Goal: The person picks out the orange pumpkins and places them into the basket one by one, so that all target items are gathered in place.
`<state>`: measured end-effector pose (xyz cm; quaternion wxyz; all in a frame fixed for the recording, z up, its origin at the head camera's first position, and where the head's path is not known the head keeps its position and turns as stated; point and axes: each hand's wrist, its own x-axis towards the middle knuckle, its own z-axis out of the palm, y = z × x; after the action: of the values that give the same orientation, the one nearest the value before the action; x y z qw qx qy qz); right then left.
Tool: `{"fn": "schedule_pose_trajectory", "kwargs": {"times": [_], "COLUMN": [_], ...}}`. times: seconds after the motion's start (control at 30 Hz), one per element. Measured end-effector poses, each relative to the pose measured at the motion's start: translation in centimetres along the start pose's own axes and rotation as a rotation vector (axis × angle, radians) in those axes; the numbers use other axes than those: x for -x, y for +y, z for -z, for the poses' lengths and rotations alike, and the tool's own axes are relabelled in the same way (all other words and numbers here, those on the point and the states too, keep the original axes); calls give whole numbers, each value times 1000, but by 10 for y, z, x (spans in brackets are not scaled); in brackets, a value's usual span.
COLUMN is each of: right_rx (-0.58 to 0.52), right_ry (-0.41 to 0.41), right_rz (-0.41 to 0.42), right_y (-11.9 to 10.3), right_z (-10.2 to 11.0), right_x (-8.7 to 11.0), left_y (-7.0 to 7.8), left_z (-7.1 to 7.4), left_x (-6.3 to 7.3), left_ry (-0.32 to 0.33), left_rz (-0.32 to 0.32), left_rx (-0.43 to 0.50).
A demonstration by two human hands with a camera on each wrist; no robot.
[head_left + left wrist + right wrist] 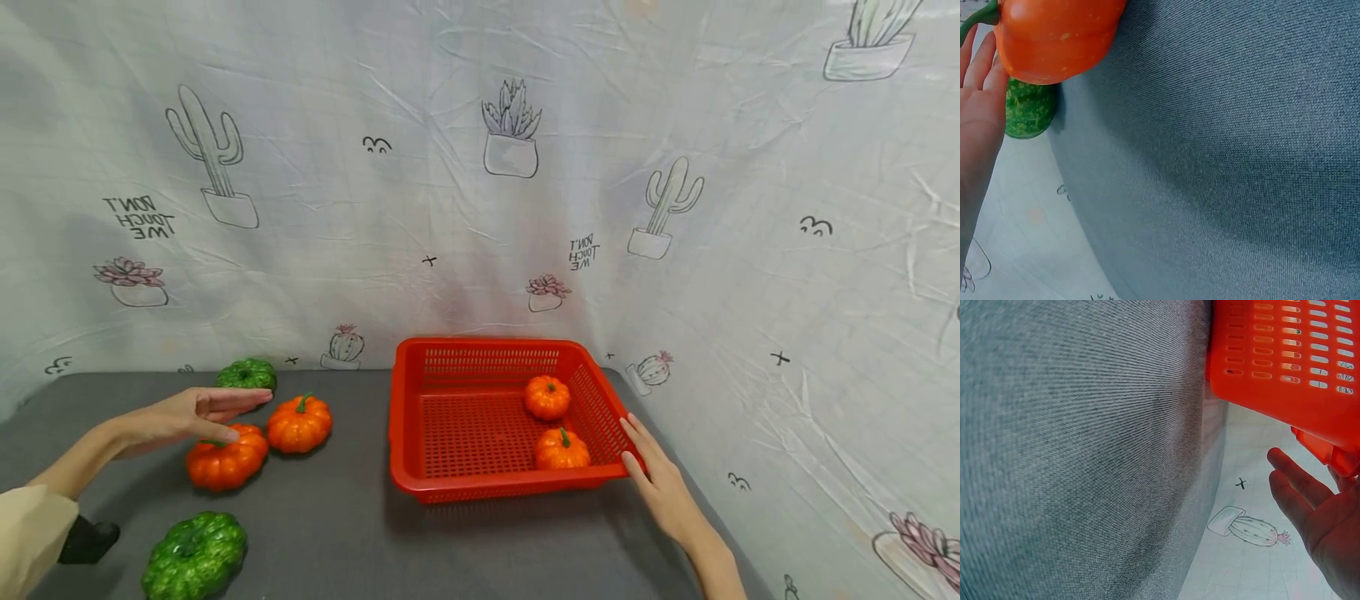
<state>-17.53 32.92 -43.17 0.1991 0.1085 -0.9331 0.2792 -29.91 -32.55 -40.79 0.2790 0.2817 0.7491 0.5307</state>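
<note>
My left hand point(187, 421) reaches over an orange pumpkin point(225, 460) on the left of the table, its fingers straight and its thumb close over the pumpkin's top. In the left wrist view the fingers of that hand point(982, 106) extend beside an orange pumpkin point(1060, 40) with a green stem. A second orange pumpkin point(300, 427) stands just right of the fingertips. At the red basket's right front corner is my right hand point(660, 483), fingers extended along the rim. Inside the basket point(405, 417) lie two orange pumpkins, one farther back point(547, 397) and one nearer point(562, 450).
One green pumpkin point(193, 557) sits at the front left, another point(247, 375) behind the left hand. A black object point(88, 540) shows beside the left sleeve. The grey table point(337, 533) meets a white printed curtain point(450, 208) at the back and right.
</note>
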Motion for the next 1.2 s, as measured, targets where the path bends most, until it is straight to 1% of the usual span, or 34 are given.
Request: {"fn": "schedule_pose_trajectory", "kwargs": {"times": [0.1,0.2,0.3,0.43,0.6,0.73,0.87,0.97,1.03,1.13,1.2], "right_rx": [-1,2,11,16,10,10,17,17,15,10,11], "right_ry": [0,8,22,27,21,29,32,30,28,21,16], "right_rz": [0,12,27,31,23,29,43,43,38,28,20], "right_y": [1,1,2,3,3,4,4,3,3,3,3], "right_z": [-1,-1,-2,-3,-4,-3,-3,-3,-3,-2,-2], "right_x": [0,0,0,0,0,0,0,0,0,0,0], "left_y": [-1,-3,-5,-10,-18,-22,-28,-31,-31,-31,-31], "left_z": [4,12,20,27,28,29,26,22,18,12,9], "left_x": [3,6,5,5,5,7,13,18,20,21,23], "left_ry": [22,47,40,-16,-93,-153,-215,-234,-235,-219,-198], "left_rz": [-17,-25,-1,48,105,112,116,95,60,21,-6], "left_rx": [6,-6,-20,-16,21,74,143,191,213,220,201]}}
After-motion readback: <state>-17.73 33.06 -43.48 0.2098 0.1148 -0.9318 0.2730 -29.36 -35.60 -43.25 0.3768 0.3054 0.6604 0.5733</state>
